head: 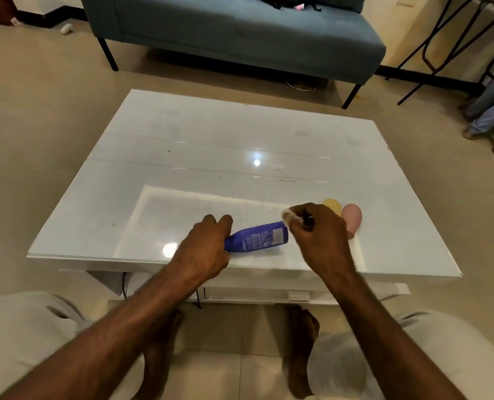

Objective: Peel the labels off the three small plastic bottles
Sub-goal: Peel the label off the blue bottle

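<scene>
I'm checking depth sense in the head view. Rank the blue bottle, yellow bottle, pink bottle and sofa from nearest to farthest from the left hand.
1. blue bottle: gripped by the left hand.
2. yellow bottle: behind the right hand, which pinches a pale scrap.
3. pink bottle: right of the yellow one.
4. sofa: beyond the table.

Pale grey cloth (pixel 23 336) covers both thighs, at near left and near right. Both forearms (pixel 141 310) are bare, and so are both feet (pixel 159 350).
</scene>
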